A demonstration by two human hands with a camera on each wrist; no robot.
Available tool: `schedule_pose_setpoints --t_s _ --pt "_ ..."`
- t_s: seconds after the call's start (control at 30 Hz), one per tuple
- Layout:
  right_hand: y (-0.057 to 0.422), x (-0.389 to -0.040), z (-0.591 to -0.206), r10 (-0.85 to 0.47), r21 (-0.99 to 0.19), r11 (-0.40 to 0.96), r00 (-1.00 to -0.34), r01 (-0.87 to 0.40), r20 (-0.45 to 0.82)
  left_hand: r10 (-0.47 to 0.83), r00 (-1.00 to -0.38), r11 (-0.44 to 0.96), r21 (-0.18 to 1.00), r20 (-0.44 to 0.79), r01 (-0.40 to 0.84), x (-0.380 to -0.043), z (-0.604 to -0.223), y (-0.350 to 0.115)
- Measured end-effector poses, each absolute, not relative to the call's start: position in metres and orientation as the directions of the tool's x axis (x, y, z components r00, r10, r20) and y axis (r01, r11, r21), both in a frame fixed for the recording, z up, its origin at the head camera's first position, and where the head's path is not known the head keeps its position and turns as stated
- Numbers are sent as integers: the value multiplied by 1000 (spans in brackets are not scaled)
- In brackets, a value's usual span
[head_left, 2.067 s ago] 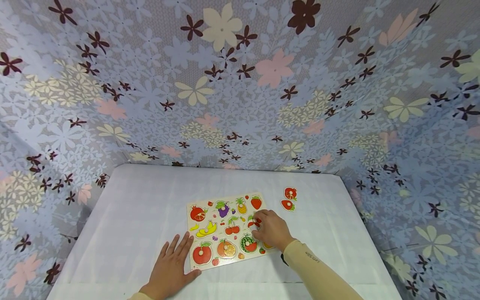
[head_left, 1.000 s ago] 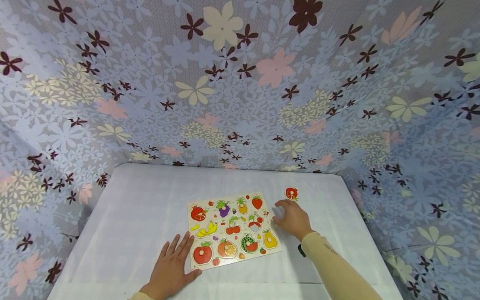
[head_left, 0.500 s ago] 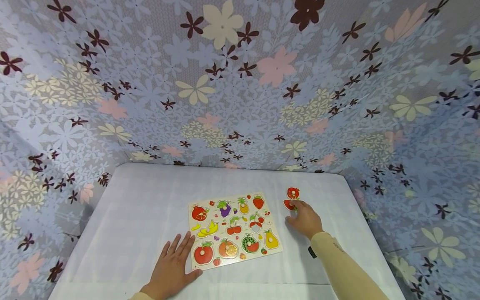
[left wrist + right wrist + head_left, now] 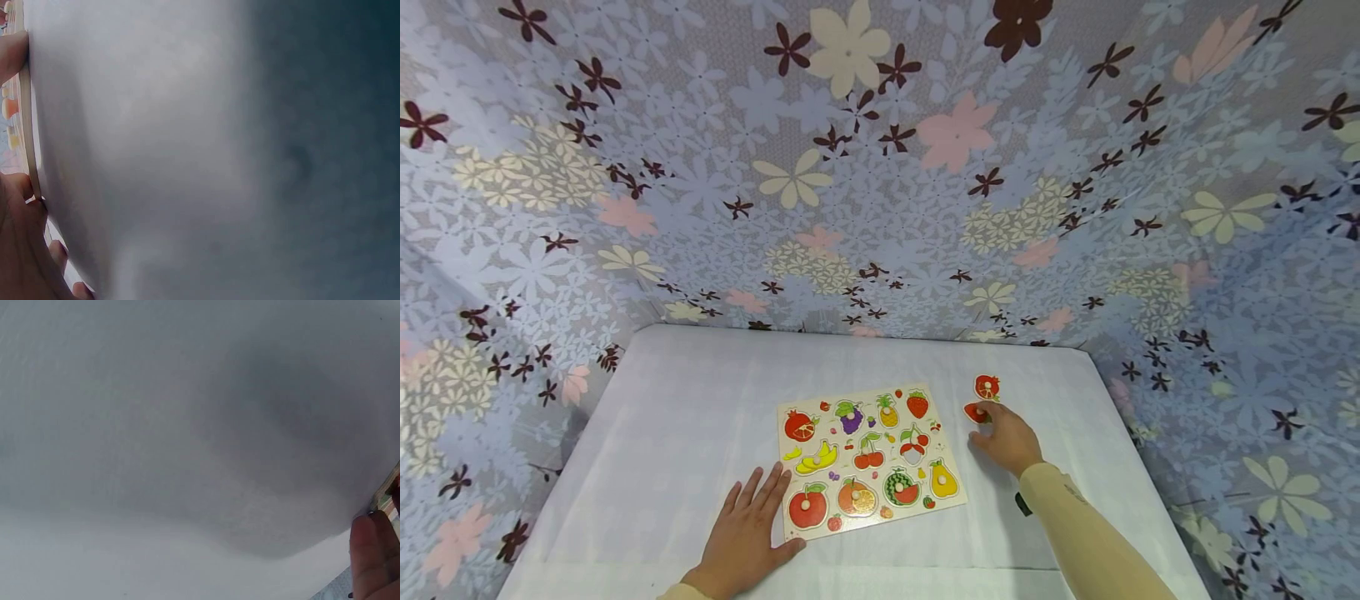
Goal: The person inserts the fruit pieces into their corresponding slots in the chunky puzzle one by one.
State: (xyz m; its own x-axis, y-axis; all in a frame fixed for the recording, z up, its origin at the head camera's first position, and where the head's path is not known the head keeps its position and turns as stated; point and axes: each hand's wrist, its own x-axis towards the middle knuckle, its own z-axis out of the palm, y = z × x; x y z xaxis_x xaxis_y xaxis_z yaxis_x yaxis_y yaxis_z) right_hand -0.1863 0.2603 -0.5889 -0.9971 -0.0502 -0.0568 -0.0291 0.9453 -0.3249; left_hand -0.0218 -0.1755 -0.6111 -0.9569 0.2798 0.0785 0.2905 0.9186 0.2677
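Observation:
A wooden fruit puzzle board (image 4: 868, 454) lies on the white table (image 4: 685, 400), with most fruit pieces seated in it. My left hand (image 4: 745, 537) rests flat on the table, fingers straight, thumb against the board's lower left corner; the board edge (image 4: 26, 112) shows beside it in the left wrist view. My right hand (image 4: 1006, 437) reaches to the right of the board and its fingertips pinch a loose red strawberry piece (image 4: 976, 412). A second loose red piece (image 4: 987, 386) lies just beyond it. The right wrist view shows a fingertip (image 4: 370, 556) over white cloth.
Flowered blue and grey cloth (image 4: 880, 167) hangs behind and on both sides of the table. The table's far edge runs close behind the loose pieces, and its right edge (image 4: 1131, 467) lies near my right forearm.
My right hand left the puzzle board, moved right across the table and closed its fingers on the nearer loose red piece. The left hand has stayed put.

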Motion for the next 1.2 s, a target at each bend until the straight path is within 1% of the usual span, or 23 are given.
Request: schedule_pose_setpoints --t_s 0.3,0.4,0.53,0.63,0.73,0.97,1.2 --pt "255 -181 -586 -70 -424 905 -996 -44 -46 264 -964 930 255 31 263 -22 -612 -175" --pt "252 -180 -586 -80 -400 914 -996 -63 -27 263 -965 931 260 16 258 -22 -611 -175" --pt "248 -177 -589 -76 -312 947 -997 -79 22 258 -966 935 249 4 251 -23 -612 -175" --pt "244 -175 -589 -58 -270 960 -997 -69 51 256 -967 938 242 -1 248 -23 -613 -174" --pt "239 -173 -587 -41 -259 964 -997 -55 60 257 -967 938 240 -1 249 -23 -613 -174" --pt "229 -172 -583 -9 -228 973 -999 -17 38 254 -967 935 261 -19 240 -22 -607 -174" --pt "229 -169 -582 13 -214 977 -999 4 40 255 -966 935 265 -36 237 -23 -605 -174"
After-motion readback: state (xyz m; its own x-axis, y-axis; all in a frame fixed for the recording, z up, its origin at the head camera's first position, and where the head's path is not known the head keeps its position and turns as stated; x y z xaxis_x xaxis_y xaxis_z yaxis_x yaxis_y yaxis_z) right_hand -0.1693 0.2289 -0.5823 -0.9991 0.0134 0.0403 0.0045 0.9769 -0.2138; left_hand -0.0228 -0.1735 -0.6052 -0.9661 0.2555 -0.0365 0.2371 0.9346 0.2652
